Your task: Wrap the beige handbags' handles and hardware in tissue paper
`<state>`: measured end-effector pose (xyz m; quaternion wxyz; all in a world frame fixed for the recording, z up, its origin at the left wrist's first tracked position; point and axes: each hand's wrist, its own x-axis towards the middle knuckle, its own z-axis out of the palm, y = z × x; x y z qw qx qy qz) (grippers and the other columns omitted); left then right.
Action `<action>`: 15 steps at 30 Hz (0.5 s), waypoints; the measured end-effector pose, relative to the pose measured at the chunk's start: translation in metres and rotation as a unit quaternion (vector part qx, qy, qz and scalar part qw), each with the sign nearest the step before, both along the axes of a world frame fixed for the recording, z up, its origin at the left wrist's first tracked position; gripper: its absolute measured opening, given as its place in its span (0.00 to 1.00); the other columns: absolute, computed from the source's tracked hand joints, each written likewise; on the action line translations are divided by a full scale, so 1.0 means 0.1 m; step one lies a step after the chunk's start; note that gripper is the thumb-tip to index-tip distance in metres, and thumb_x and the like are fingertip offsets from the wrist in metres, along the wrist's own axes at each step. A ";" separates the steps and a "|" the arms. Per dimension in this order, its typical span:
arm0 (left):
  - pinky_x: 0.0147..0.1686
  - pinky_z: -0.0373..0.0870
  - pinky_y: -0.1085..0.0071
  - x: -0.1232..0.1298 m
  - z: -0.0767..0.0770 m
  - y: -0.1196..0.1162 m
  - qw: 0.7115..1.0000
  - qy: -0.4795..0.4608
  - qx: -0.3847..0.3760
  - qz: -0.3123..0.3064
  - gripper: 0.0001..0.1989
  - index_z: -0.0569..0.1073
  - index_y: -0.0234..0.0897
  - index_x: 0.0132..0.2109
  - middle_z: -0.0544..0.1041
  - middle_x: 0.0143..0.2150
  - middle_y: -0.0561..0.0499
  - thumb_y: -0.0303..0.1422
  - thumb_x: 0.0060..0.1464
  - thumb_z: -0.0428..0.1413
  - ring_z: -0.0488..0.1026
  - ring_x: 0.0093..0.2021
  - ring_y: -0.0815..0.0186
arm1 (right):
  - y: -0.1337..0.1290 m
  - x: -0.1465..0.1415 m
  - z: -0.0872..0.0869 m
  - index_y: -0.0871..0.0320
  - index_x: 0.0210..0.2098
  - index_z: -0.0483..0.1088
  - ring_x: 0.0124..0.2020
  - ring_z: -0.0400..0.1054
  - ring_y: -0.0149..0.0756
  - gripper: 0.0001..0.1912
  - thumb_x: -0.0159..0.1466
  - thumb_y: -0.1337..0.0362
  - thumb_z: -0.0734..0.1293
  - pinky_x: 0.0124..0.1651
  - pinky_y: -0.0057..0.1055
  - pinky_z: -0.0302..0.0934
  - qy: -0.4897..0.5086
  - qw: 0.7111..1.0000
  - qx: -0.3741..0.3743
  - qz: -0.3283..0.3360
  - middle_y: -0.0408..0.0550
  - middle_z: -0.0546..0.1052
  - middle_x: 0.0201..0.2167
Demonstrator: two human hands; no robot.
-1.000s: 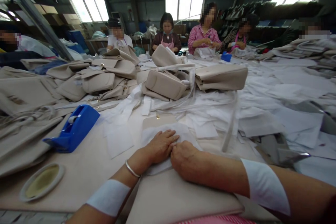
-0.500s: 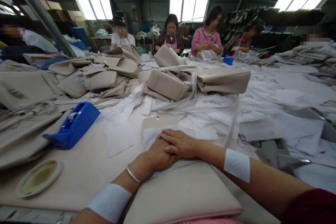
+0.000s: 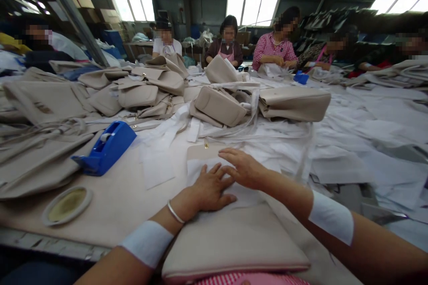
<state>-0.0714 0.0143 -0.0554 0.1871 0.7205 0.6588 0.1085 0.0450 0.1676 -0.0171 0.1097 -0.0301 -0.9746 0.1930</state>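
Observation:
A beige handbag lies at the table's front edge, its flap with a small gold clasp spread away from me. White tissue paper covers the part between flap and body. My left hand rests palm down on this paper, fingers spread. Just right of it, my right hand is over the paper with its fingers stretched out and nothing held. The fingers of both hands come close together; whether they touch I cannot tell. White patches are on both forearms.
A blue tape dispenser and a round dish are on the left. Beige bags pile up beyond my hands. Loose white paper sheets cover the right side. Several co-workers sit across the table, one in a checked shirt.
My right hand has lifted off my left hand and moved right, its fingers stretching out. The left hand now lies flat with its fingers spread. The view has shifted slightly.

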 end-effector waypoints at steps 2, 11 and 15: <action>0.59 0.40 0.27 0.01 -0.02 -0.03 1.000 -0.002 0.021 0.007 0.31 0.62 0.50 0.65 0.57 0.70 0.42 0.53 0.58 0.50 0.45 0.69 0.39 | -0.14 -0.05 -0.10 0.65 0.62 0.62 0.64 0.57 0.46 0.27 0.68 0.57 0.60 0.65 0.45 0.53 -0.030 0.997 -0.038 0.057 0.62 0.65 0.62; 0.60 0.39 0.28 -0.05 -0.03 -0.10 0.999 -0.038 0.023 0.018 0.26 0.71 0.51 0.57 0.51 0.72 0.44 0.52 0.52 0.58 0.45 0.70 0.41 | -0.08 0.05 -0.71 0.67 0.69 0.46 0.69 0.45 0.48 0.37 0.70 0.50 0.55 0.68 0.50 0.45 -0.085 0.992 -0.072 0.058 0.65 0.53 0.68; 0.62 0.48 0.36 -0.07 0.00 -0.17 0.994 -0.072 0.050 0.059 0.28 0.63 0.47 0.63 0.55 0.70 0.41 0.43 0.57 0.56 0.52 0.68 0.48 | -0.12 0.05 -0.68 0.66 0.70 0.43 0.70 0.42 0.49 0.40 0.68 0.48 0.57 0.68 0.51 0.44 -0.121 0.989 -0.060 0.051 0.64 0.49 0.70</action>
